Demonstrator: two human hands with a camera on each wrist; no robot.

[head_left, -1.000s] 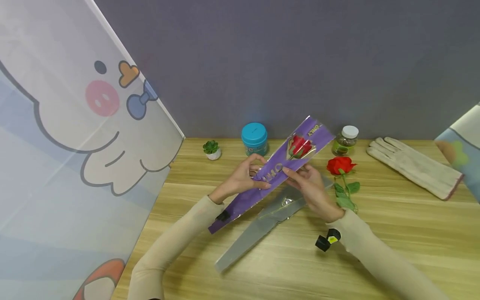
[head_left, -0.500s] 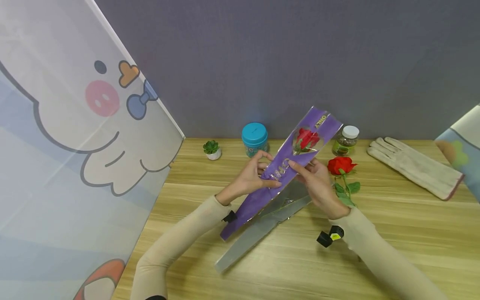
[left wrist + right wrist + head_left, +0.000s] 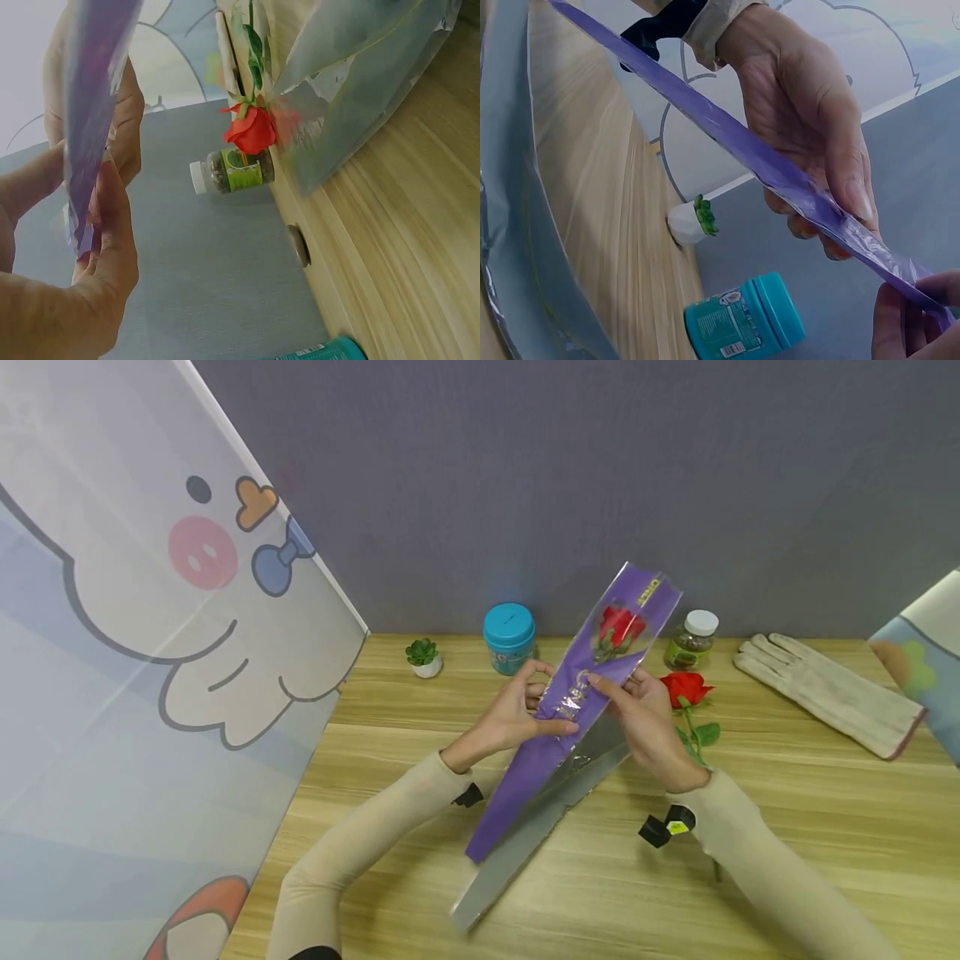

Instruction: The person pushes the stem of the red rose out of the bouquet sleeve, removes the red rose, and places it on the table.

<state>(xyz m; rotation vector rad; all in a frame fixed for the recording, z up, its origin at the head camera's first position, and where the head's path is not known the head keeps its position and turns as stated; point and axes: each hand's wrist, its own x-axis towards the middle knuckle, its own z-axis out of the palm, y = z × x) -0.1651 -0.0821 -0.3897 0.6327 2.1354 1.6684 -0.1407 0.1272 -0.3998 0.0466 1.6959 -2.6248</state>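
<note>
Both hands hold a flat purple flower sleeve (image 3: 521, 777), slanted from lower left to upper right, with gold lettering and a red rose (image 3: 621, 627) showing at its wide end. My left hand (image 3: 513, 714) pinches its left edge, thumb on the front and fingers behind. On the right edge, just below the rose, my right hand (image 3: 647, 720) pinches it the same way. The right wrist view shows the purple sleeve (image 3: 727, 131) edge-on between thumb and fingers. Beneath it lies a grey translucent sleeve (image 3: 525, 843), partly hidden.
A loose red rose (image 3: 686, 688) lies right of my right hand, its stem partly covered by the arm. Along the back stand a small succulent (image 3: 423, 657), a blue-lidded tub (image 3: 509, 639) and a white-capped jar (image 3: 690, 641). A white glove (image 3: 832, 693) lies at right.
Both hands have shifted right with the purple sleeve, which now stands steeper, its rose end higher. The grey sleeve's narrow tip has moved slightly right and toward me.
</note>
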